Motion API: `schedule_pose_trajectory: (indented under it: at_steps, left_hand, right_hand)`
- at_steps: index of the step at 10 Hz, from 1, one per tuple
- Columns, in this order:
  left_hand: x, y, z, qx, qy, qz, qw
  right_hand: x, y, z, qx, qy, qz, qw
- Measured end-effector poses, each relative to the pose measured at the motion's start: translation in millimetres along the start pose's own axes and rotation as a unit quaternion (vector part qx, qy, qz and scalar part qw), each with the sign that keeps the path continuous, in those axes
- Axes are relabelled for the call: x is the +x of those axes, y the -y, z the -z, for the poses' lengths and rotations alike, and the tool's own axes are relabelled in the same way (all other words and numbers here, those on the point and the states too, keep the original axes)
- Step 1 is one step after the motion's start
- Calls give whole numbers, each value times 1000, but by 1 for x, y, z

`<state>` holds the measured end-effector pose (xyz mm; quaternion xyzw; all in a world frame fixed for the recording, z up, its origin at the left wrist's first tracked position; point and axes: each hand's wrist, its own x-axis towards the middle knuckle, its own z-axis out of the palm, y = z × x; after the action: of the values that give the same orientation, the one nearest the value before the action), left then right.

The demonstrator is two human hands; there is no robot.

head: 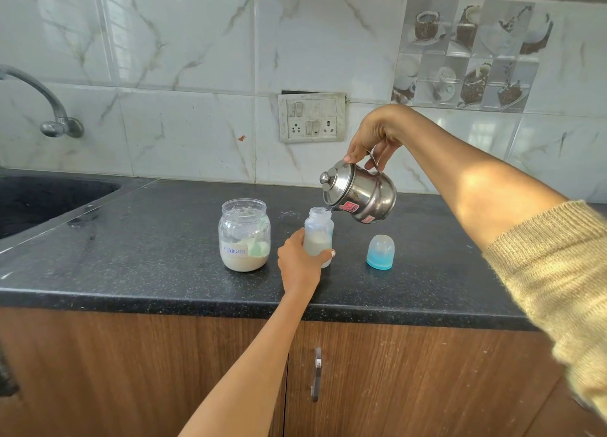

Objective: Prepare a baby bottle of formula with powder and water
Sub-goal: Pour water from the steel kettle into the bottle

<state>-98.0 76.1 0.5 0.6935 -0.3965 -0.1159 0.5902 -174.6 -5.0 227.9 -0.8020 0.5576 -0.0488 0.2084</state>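
a person works at a black speckled counter (164, 239), two bare hands in view. the left hand (300, 261) wraps its fingers and thumb around the lower half of one baby bottle (318, 233), which stands upright and uncapped on the counter, its body cloudy with pale contents in the lower part. the bottle sits just to the right of the palm, the thumb crossing its front face near the base and the neck and open mouth rising clear above the grasp.

the right hand (374, 141) grasps the handle of one steel kettle (359, 193), fingers curled at the handle and the thumb pressing near the lid's edge. the kettle hangs below the hand, tipped down to the left, its lid on and its spout right at the bottle's mouth. two red stickers show on its side. a knitted beige sleeve (558, 279) covers the right upper forearm.

one clear jar (244, 234), lidless and labelled "formula", stands just left of the bottle, apart from the left hand; it holds pale powder in its lower third and one greenish scoop (258, 246) leaning inside. one blue-tinted domed cap (380, 252) stands on its rim to the bottle's right, beneath the kettle's base.

one dark sink (49, 200) lies at far left under one wall tap (49, 108). one switch plate (312, 117) is set in the marbled tiles, and one handle (317, 374) shows on the wooden cabinet doors below.
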Motion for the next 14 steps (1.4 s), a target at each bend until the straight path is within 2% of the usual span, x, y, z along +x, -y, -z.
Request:
schedule_pose_trajectory:
  at_steps: [14]
  left_hand:
    - [1, 4, 0, 7, -4, -16, 1000]
  right_hand:
    - [9, 6, 1, -21, 4, -7, 1000]
